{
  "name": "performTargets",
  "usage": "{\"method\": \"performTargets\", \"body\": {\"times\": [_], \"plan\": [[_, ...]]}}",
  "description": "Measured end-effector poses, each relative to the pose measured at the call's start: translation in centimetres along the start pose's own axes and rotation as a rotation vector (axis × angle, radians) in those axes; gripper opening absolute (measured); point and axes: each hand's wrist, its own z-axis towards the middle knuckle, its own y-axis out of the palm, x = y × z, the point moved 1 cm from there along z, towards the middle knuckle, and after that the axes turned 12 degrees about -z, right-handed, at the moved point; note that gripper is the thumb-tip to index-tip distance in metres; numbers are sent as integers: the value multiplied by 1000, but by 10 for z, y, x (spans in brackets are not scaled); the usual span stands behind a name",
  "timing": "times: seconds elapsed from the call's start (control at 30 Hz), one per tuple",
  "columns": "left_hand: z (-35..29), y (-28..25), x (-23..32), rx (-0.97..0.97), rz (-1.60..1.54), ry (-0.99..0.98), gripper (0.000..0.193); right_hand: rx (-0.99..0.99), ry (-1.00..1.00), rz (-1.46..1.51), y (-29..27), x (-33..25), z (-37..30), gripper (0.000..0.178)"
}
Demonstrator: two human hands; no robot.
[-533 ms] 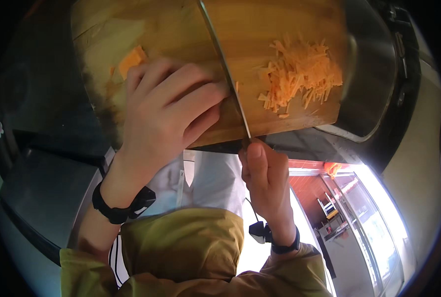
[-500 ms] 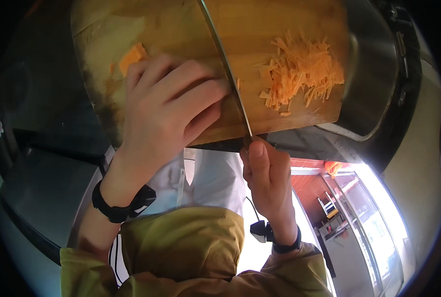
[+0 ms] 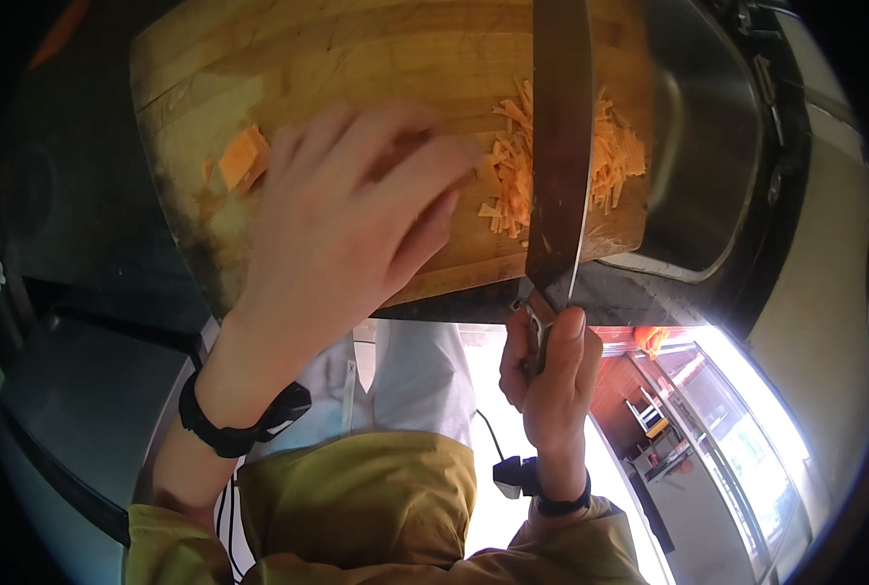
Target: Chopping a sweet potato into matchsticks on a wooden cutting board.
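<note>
Spanning the pile of orange shreds (image 3: 513,175), the broad-bladed kitchen knife (image 3: 560,136) shows its wide face to the camera and hides the pile's middle; whether the steel touches the shreds cannot be told. The right hand (image 3: 556,366) is closed around its handle just off the near edge of the wooden cutting board (image 3: 395,58), thumb laid along the top, a grip that probably helps control the blade's tilt. The left hand (image 3: 337,205) is loosely curled over the middle of the board, blurred at the fingers; its underside is hidden, so I cannot tell whether it holds anything. Just beyond its far side sits an orange vegetable block (image 3: 244,159), at the left of the board and well apart from the shreds, which likely keeps cut and uncut pieces from mixing. The board rests on a dark counter (image 3: 630,297), its near edge toward the body, presumably for easy reach. Black wristbands (image 3: 239,419) circle both wrists, clear of the blade and food.
</note>
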Motion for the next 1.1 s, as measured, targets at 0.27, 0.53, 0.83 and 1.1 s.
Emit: {"method": "performTargets", "body": {"times": [0.27,0.53,0.83,1.1], "plan": [[23,4,3,-181,35,47,25,24,0,-36,-12,9,-2,58],[9,-6,-2,-277,92,119,29,-103,10,-83,-14,17,3,43],[0,-2,-3,-163,186,208,16,-149,-9,-131,-7,14,10,34],[2,-11,-15,-180,145,256,19,-190,-10,-138,-7,14,10,33]]}}
